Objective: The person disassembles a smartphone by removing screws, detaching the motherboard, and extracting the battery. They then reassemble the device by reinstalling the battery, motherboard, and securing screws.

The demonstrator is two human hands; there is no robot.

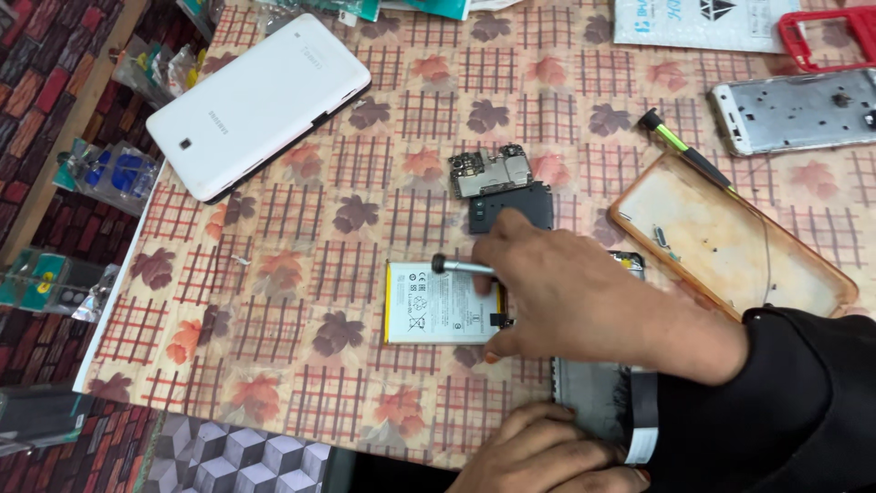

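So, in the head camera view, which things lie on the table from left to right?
White tablet → flat white battery → bare circuit board → orange-rimmed clear phone case → silver phone frame. The right hand holds a small screwdriver over the battery.
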